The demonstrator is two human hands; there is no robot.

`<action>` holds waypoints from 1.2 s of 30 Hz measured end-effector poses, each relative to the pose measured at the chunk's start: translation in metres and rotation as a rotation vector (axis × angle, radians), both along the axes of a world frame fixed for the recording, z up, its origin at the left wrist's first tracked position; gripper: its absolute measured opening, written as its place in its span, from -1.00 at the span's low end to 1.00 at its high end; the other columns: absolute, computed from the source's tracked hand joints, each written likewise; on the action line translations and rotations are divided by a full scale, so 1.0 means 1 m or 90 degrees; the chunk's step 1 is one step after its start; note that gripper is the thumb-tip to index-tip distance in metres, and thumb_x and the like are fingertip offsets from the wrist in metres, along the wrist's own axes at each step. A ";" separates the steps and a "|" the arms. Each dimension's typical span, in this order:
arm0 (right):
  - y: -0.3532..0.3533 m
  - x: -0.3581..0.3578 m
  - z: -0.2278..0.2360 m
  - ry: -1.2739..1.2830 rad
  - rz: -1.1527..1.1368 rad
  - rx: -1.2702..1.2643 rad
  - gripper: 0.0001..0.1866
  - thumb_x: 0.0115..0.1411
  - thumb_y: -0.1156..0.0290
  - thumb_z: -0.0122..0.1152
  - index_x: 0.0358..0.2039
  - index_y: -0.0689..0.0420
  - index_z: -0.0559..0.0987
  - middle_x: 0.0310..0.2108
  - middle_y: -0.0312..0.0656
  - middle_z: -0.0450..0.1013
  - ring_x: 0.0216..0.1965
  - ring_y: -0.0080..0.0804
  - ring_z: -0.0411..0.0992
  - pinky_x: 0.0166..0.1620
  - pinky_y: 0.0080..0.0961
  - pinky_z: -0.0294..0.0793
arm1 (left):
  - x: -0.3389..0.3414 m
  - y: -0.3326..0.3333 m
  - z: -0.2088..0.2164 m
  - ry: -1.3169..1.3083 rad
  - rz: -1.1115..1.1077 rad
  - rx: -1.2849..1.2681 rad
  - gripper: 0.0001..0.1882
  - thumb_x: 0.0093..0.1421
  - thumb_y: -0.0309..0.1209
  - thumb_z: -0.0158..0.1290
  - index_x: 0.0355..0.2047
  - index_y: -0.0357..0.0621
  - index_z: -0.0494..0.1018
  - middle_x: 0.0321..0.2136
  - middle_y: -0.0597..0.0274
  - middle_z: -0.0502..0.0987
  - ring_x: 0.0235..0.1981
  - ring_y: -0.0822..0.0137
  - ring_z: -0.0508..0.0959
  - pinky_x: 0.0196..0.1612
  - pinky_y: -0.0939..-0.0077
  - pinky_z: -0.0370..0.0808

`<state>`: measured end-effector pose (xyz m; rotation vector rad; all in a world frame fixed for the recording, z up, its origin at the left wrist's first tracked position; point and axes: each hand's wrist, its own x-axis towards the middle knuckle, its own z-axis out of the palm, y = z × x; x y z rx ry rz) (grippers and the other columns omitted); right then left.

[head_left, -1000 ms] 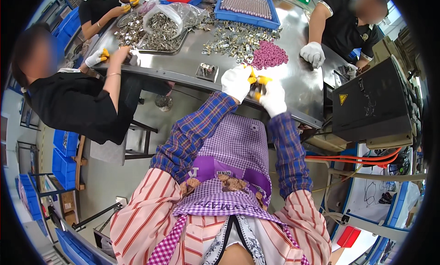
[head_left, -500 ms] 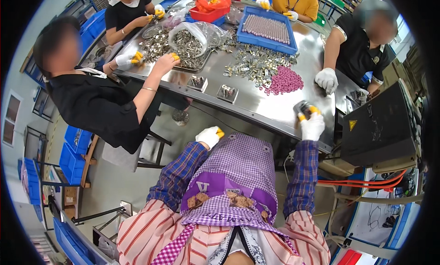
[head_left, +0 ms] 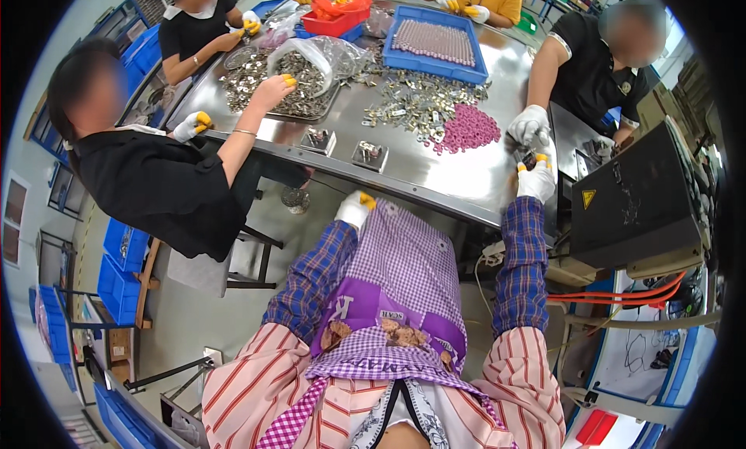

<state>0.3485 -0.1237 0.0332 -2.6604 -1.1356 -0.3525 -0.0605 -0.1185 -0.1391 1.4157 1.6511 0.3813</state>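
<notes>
My right hand (head_left: 535, 179), in a white glove with yellow fingertips, reaches over the right end of the steel table. Its fingers close on a small dark block (head_left: 528, 158), partly hidden. A co-worker's gloved hand (head_left: 530, 126) is right above that block; whether it touches the block is unclear. My left hand (head_left: 356, 209), gloved alike, is closed below the table's front edge, beside the upper corner of my purple checked apron (head_left: 404, 243). What its fingers hold, if anything, is hidden.
On the steel table (head_left: 435, 173) lie pink rings (head_left: 468, 129), loose metal parts (head_left: 408, 99) and a blue tray (head_left: 480, 67) of small cylinders. Two small metal fixtures (head_left: 370, 155) stand at the front edge. A dark machine box (head_left: 637, 196) is at right; co-workers sit around.
My right hand has moved farther out with the dark block, up to the co-worker's hand. My left hand has risen slightly. The view has shifted a little.
</notes>
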 end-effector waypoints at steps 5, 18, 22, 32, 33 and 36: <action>0.003 -0.006 0.009 0.013 -0.004 -0.025 -0.59 0.08 0.06 0.18 -0.10 -0.03 0.48 -0.21 -0.20 0.44 -0.26 -0.22 0.46 -0.20 -0.35 0.48 | 0.001 0.009 -0.003 -0.105 0.055 0.116 -0.72 0.08 -0.33 0.15 -0.24 -0.25 0.50 -0.38 0.13 0.59 -0.40 0.25 0.55 -0.28 0.50 0.49; 0.016 -0.010 -0.011 -0.070 -0.081 0.088 -0.47 0.06 -0.03 0.16 -0.07 0.06 0.47 -0.21 -0.15 0.43 -0.26 -0.29 0.45 -0.19 -0.37 0.47 | -0.025 0.006 0.145 -0.279 0.152 0.451 -0.63 0.19 -0.27 0.04 -0.03 -0.15 0.42 -0.32 0.18 0.58 -0.39 0.30 0.55 -0.32 0.49 0.47; 0.020 -0.065 -0.022 0.197 0.199 0.082 -0.59 0.07 0.12 0.18 -0.10 0.04 0.53 -0.20 -0.13 0.44 -0.22 -0.26 0.42 -0.14 -0.38 0.44 | -0.002 0.053 0.143 -0.037 0.222 0.445 -0.59 0.22 -0.16 -0.04 -0.01 -0.12 0.41 -0.28 0.15 0.58 -0.36 0.20 0.56 -0.29 0.42 0.47; 0.027 -0.110 0.002 0.035 0.354 0.004 -0.75 0.06 0.27 0.21 -0.24 0.05 0.60 -0.28 -0.09 0.48 -0.25 -0.25 0.44 -0.12 -0.42 0.43 | 0.060 0.055 0.122 -0.183 0.076 0.270 -0.48 0.21 0.03 -0.08 0.00 -0.09 0.40 -0.25 0.08 0.54 -0.30 0.07 0.54 -0.22 0.30 0.46; 0.025 -0.111 0.004 0.005 0.353 -0.010 -0.76 0.06 0.28 0.21 -0.25 0.05 0.61 -0.29 -0.09 0.49 -0.27 -0.25 0.45 -0.12 -0.42 0.43 | 0.064 0.056 0.116 -0.256 0.052 0.258 -0.47 0.20 0.04 -0.07 -0.01 -0.08 0.41 -0.26 0.08 0.54 -0.30 0.08 0.53 -0.22 0.30 0.46; 0.013 -0.100 -0.004 0.160 0.351 0.096 -0.77 0.07 0.30 0.20 -0.26 0.07 0.61 -0.29 -0.09 0.50 -0.28 -0.25 0.45 -0.12 -0.43 0.43 | 0.069 0.065 0.145 0.004 0.106 0.331 -0.50 0.17 0.02 -0.03 -0.04 -0.06 0.43 -0.29 0.09 0.51 -0.32 0.10 0.52 -0.23 0.29 0.45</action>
